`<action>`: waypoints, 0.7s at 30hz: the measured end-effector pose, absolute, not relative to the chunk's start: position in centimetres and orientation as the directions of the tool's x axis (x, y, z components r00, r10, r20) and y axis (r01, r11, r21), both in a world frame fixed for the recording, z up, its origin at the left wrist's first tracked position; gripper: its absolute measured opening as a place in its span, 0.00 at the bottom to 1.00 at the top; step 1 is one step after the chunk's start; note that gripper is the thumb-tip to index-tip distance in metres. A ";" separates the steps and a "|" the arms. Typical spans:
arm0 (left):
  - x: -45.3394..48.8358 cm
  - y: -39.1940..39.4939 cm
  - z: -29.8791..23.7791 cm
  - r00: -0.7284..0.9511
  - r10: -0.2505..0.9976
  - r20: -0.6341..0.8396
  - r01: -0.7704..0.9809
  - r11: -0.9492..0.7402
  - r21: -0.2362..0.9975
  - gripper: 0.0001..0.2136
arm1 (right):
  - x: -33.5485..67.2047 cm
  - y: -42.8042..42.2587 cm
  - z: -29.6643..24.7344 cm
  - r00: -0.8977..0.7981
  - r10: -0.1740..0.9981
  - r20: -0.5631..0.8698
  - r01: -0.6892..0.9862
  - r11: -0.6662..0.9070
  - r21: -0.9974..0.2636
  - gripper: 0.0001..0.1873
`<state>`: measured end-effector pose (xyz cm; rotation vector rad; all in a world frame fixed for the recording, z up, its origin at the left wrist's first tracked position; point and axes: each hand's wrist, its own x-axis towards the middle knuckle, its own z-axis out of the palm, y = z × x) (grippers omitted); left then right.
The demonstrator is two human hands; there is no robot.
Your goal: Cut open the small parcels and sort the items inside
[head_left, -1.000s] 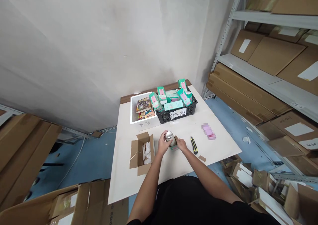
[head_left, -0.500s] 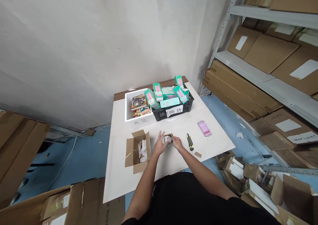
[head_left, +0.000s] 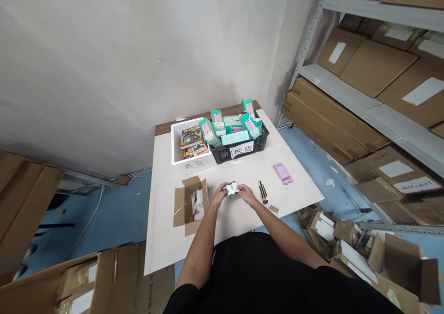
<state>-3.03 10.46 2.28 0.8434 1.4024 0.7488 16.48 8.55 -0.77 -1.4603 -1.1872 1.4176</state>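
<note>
Between my two hands stands a small box (head_left: 233, 190), its white end facing up and flaps at the top. My left hand (head_left: 219, 195) grips its left side, fingers closed against it. On the right side, my right hand (head_left: 246, 193) holds the same box by its edge. What lies inside the box I cannot make out. Left of my hands is an open cardboard carton (head_left: 179, 207) with white paper in it. A yellow and black box cutter (head_left: 263, 192) lies to the right, near a scrap of brown cardboard (head_left: 274, 209).
Behind my hands sit a white foam box (head_left: 194, 166) holding books and a black plastic basket (head_left: 222, 156) heaped with green and pink boxes. A blurred pink item (head_left: 283, 173) lies on the white table (head_left: 163, 254). Shelves of cartons (head_left: 378, 69) rise at right.
The small box's top, open with brown flaps up before, now shows white flaps across it. My hands have shifted to opposite sides of it. The whole view has tilted slightly.
</note>
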 end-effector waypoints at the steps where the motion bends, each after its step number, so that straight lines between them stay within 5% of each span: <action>1: -3.0 10.6 2.2 0.027 0.852 -0.523 0.039 0.522 0.852 0.34 | 16.7 8.4 -0.8 -0.046 0.956 -0.290 0.087 -0.286 -0.954 0.14; 5: -2.8 10.9 1.8 -0.002 0.810 -0.587 0.078 0.585 0.807 0.39 | 17.0 8.0 -0.7 -0.091 0.938 -0.336 0.091 -0.328 -0.940 0.22; 12: -2.8 11.1 2.3 0.107 0.769 -0.630 0.108 0.621 0.776 0.19 | 17.0 8.4 -0.6 -0.169 0.921 -0.351 0.074 -0.344 -0.936 0.25; 16: -2.7 11.0 2.5 0.104 0.832 -0.545 0.073 0.540 0.839 0.25 | 16.9 8.6 -0.8 -0.230 0.912 -0.339 0.045 -0.338 -0.940 0.26; 21: -2.7 10.4 2.7 0.021 0.947 -0.321 0.109 0.317 0.942 0.25 | 16.9 8.2 0.3 -0.084 0.958 -0.276 0.083 -0.269 -0.960 0.31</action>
